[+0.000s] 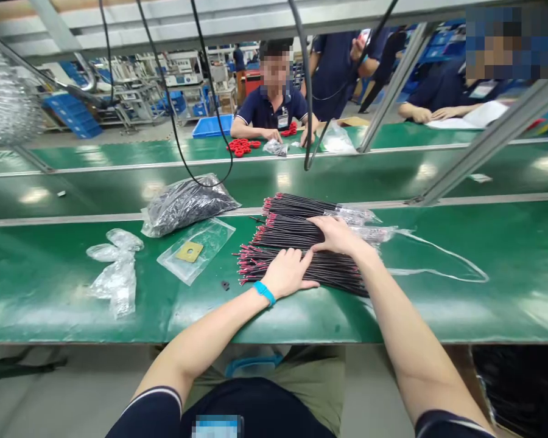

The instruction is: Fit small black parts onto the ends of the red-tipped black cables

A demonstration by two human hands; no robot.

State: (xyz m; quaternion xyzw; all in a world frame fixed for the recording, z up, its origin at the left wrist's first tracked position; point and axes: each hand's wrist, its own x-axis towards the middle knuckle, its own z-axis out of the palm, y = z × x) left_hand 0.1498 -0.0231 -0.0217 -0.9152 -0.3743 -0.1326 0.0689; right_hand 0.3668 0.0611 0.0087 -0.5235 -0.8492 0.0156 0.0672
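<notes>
Left hand (288, 274) and right hand (335, 236), both flat and unclenched, we press on the black wire bundles (296, 243), pinning them against the green bench (50, 292), far of us.

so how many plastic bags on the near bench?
3: a full dark bag at back left, a flat clear bag with a yellow square beside the cables, a crumpled clear one far left. More may lie under the cables.

Two hands, left hand (287, 274) and right hand (335, 236), lay on three cable bundles (296, 240); one dark bag (185, 204), two clear bags (114, 267).
</notes>
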